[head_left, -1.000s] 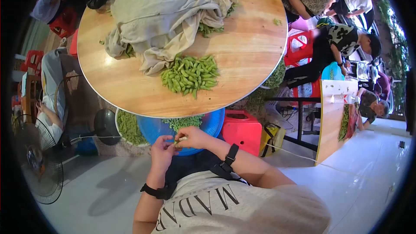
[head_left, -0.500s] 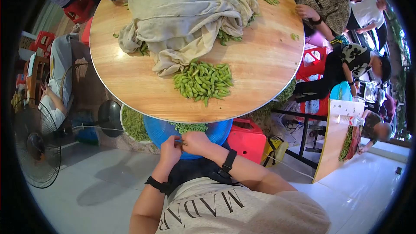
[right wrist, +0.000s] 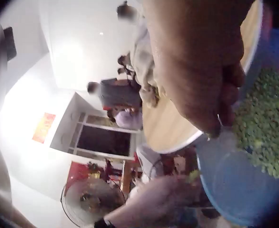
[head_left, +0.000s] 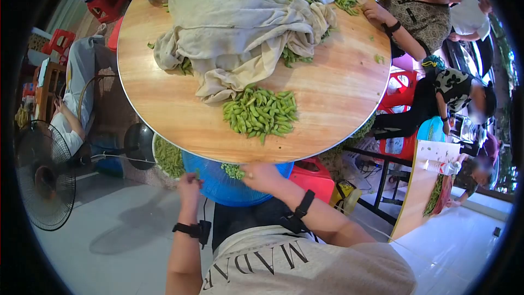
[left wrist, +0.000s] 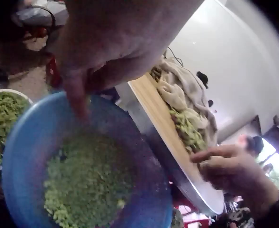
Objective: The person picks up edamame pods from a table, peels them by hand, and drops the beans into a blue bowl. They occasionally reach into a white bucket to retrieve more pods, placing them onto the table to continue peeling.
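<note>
A person sits at a round wooden counter point(head_left: 164, 114), a blue basin point(head_left: 210, 186) in front of them, partly under the counter's edge. Shelled green beans point(head_left: 233, 171) lie in the basin, between the two hands and lower than both.

The left hand point(head_left: 189, 188) is at the basin's left rim, near a white tub point(head_left: 154, 153) filled with green pods point(head_left: 169, 157). It is closed in a pinch on a small green piece point(right wrist: 192, 176); whether that is a whole pod or a husk, I cannot tell.

The right hand point(head_left: 262, 177) is open over the basin by the counter's edge, its index finger reaching out and the other fingers loosely bent. Just beyond it, apart from the fingers, a pile of unshelled pods point(head_left: 259, 113) rests on the counter. Behind the pile, a rumpled beige cloth point(head_left: 234, 27) covers more pods. A red stool point(head_left: 312, 179) stands to the basin's right.
</note>
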`<act>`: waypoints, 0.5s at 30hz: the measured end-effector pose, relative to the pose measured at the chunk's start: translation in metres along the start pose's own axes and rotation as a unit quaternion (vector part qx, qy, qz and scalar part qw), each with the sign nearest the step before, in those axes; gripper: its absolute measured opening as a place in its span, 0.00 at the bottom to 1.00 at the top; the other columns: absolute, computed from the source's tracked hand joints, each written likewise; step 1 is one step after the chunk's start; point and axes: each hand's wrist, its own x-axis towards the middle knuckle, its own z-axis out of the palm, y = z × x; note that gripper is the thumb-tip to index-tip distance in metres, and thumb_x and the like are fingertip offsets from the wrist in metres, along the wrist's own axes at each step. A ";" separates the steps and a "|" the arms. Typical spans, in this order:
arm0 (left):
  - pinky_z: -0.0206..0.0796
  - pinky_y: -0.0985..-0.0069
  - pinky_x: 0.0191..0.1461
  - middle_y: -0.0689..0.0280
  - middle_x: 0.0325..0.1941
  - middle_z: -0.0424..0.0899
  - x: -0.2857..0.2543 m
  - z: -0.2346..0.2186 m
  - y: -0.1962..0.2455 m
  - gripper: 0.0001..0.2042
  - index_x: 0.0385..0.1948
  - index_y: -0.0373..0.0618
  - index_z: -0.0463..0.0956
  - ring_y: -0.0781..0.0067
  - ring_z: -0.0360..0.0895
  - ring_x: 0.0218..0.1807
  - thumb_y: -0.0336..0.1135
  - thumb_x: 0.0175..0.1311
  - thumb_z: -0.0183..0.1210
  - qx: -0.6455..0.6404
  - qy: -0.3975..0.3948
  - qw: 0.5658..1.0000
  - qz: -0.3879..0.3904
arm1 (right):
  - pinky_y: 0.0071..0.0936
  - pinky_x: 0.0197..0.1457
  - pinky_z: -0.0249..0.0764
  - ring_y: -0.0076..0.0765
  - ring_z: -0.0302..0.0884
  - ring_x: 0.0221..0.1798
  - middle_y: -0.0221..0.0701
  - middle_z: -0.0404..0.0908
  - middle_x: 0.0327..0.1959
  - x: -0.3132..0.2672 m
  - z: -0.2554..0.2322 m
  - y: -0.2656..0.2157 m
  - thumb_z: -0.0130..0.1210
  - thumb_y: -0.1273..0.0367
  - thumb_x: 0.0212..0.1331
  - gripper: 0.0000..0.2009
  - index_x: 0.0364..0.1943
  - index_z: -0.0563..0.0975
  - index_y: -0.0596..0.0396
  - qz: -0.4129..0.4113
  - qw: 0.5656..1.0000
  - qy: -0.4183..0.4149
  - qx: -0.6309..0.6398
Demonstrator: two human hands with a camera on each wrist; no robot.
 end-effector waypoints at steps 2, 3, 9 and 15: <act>0.69 0.77 0.23 0.53 0.30 0.76 0.016 -0.015 -0.002 0.12 0.40 0.31 0.67 0.68 0.78 0.24 0.19 0.53 0.43 0.034 0.043 0.998 -0.018 | 0.43 0.33 0.70 0.51 0.73 0.29 0.41 0.73 0.28 0.018 -0.036 0.002 0.51 0.64 0.45 0.10 0.29 0.74 0.53 0.014 0.994 0.110 -0.014; 0.68 0.78 0.22 0.55 0.31 0.75 0.021 -0.022 -0.001 0.13 0.41 0.32 0.67 0.68 0.78 0.25 0.18 0.53 0.44 0.069 0.054 0.996 -0.023 | 0.42 0.32 0.70 0.50 0.72 0.29 0.40 0.71 0.30 0.031 -0.054 0.004 0.52 0.64 0.45 0.10 0.29 0.74 0.53 0.022 0.981 0.192 -0.008; 0.66 0.81 0.21 0.58 0.35 0.75 0.000 -0.018 0.039 0.15 0.46 0.35 0.66 0.72 0.77 0.25 0.21 0.55 0.47 0.025 0.010 0.999 -0.023 | 0.37 0.31 0.71 0.46 0.72 0.29 0.37 0.69 0.30 0.078 -0.088 0.030 0.53 0.67 0.44 0.07 0.26 0.75 0.54 -0.034 0.973 0.203 -0.103; 0.67 0.82 0.23 0.59 0.40 0.74 -0.040 -0.003 0.114 0.13 0.43 0.34 0.69 0.73 0.77 0.26 0.23 0.55 0.49 -0.012 -0.070 0.995 0.069 | 0.35 0.36 0.71 0.45 0.73 0.30 0.38 0.72 0.27 0.063 -0.110 0.037 0.55 0.67 0.40 0.09 0.27 0.78 0.53 -0.044 0.958 0.282 0.031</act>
